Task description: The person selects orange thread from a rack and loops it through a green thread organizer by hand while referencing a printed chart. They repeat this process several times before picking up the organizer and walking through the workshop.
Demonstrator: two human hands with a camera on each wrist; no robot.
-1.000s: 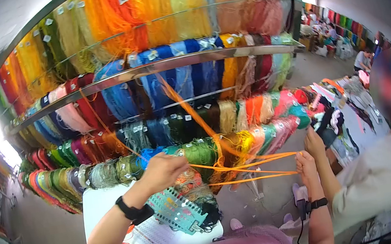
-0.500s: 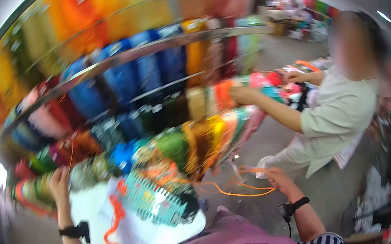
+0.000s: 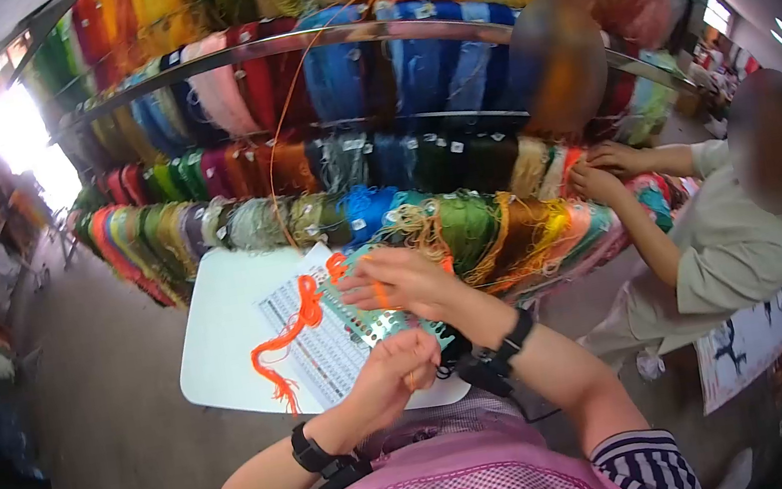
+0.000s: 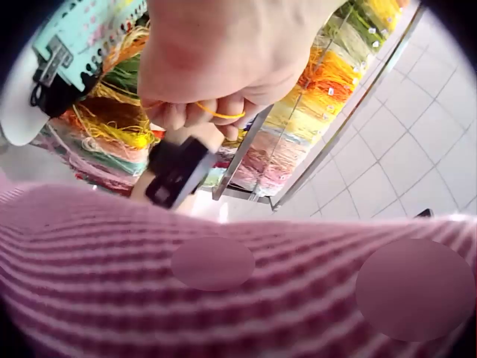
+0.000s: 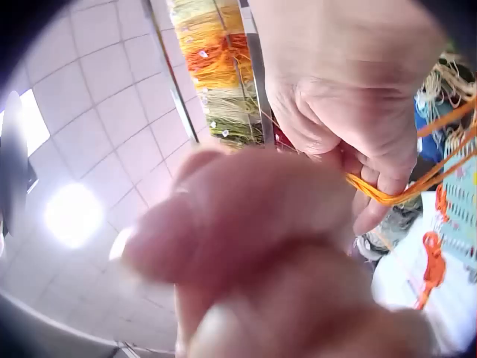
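In the head view my left hand (image 3: 392,371) is a fist low over the white table's front edge. A thin orange-yellow strand (image 4: 231,115) crosses its curled fingers in the left wrist view. Just above and beyond it is my right hand (image 3: 407,281), over the teal card. Orange thread (image 5: 385,198) loops round the fingers of my right hand in the right wrist view, where my blurred left hand (image 5: 261,231) fills the foreground. Below the hands lie a teal punched card (image 3: 372,320), partly hidden, and a printed sheet (image 3: 319,356). A bright orange skein (image 3: 288,336) lies across the sheet.
The white table (image 3: 219,311) stands before a rack hung with skeins in many colours, crossed by metal rails (image 3: 271,52). A long thin orange strand (image 3: 278,130) runs down the rack. At the right a person in a pale shirt (image 3: 738,263) handles skeins.
My hands were apart, first stretching orange thread between them, then spread wide; now they are close together over the table. The head view has turned left. The other person's hands remain at the skeins.
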